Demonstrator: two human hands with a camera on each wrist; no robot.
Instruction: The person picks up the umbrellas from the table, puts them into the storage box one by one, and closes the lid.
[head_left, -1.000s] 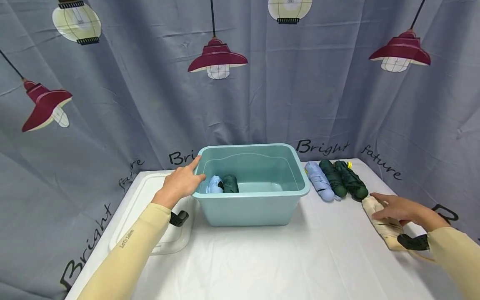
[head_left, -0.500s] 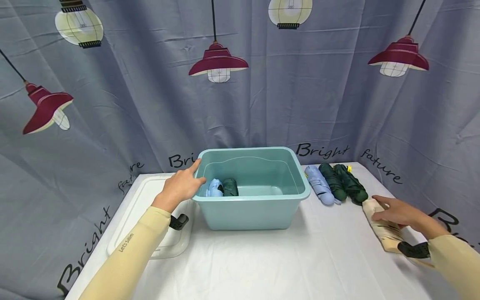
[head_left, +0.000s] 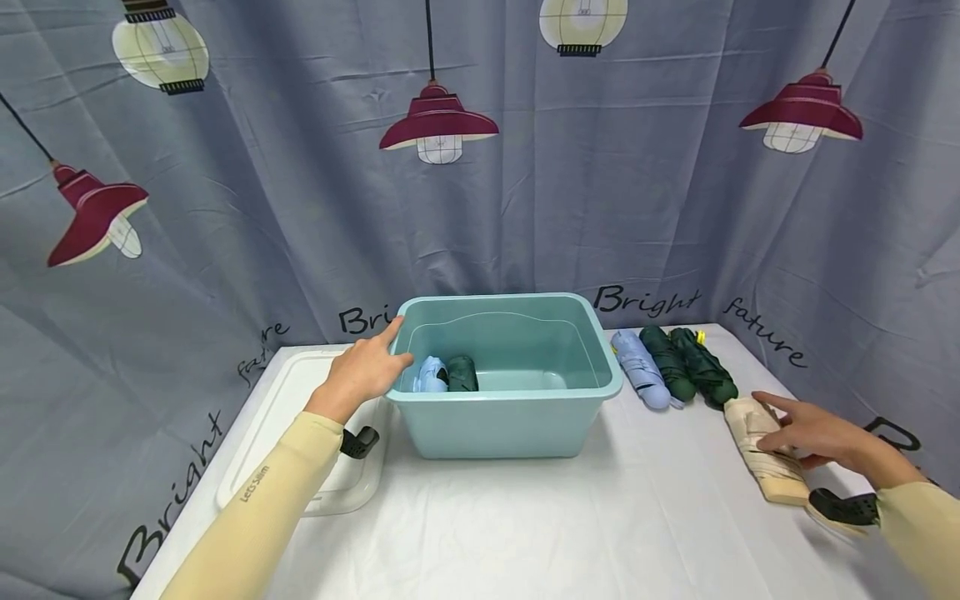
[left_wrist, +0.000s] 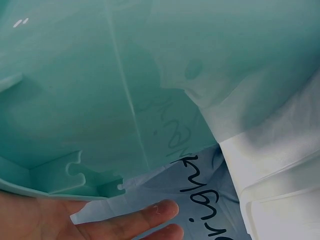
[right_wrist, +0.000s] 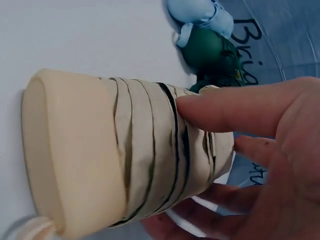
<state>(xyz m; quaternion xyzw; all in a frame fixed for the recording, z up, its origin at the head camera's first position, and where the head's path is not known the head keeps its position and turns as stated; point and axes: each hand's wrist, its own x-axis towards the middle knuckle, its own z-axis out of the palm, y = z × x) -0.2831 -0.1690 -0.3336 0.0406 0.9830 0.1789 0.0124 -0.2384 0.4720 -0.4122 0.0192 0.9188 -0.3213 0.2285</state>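
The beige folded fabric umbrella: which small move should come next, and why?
Probably tighten the right hand and lift the umbrella slightly: thumb and fingers straddle it, and the teal plastic bin holds a blue fabric roll, a green one and spare room.

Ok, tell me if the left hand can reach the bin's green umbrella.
Likely yes: the bin is open-topped, with the left hand at its rim, though the blue umbrella lies nearer than the green umbrella.

Around bin (head_left: 495, 425): table (head_left: 540, 533) free at 6 o'clock, top uncovered. In the way: left hand (head_left: 362, 372) at 9, curtain (head_left: 495, 233) at 12, umbrellas (head_left: 666, 364) at 3, right hand (head_left: 831, 437) at 4.
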